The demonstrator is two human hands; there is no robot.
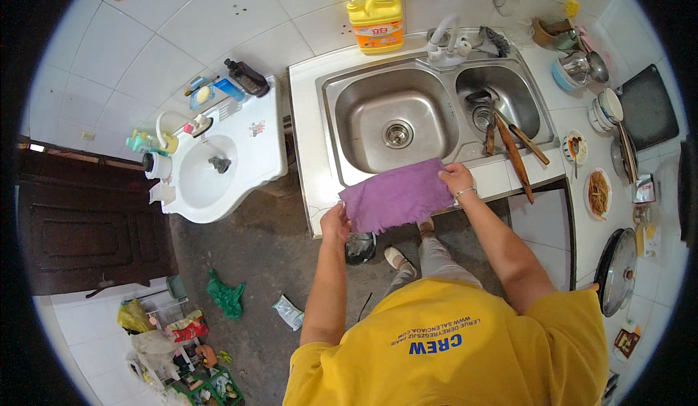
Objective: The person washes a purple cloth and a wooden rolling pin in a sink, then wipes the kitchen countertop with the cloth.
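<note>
A purple cloth [398,195] is stretched between my two hands, in front of the near edge of the steel double sink [363,86]. My left hand [335,223] grips its left end, fingers closed on the edge. At its upper right corner my right hand [456,179] is closed on the fabric, with a bracelet on the wrist. The cloth hangs fairly flat, its lower edge frayed. Beyond it, the larger basin shows its round drain [398,135]. Wooden-handled utensils [515,151] lean out of the smaller basin, right of my right hand.
A yellow detergent jug [376,24] stands behind the sink, near the white faucet [442,39]. At left is a white washbasin [211,170]. The right counter holds bowls [602,111], a plate of food [598,194] and a lidded pan [618,271]. A green bag [225,294] lies on the floor.
</note>
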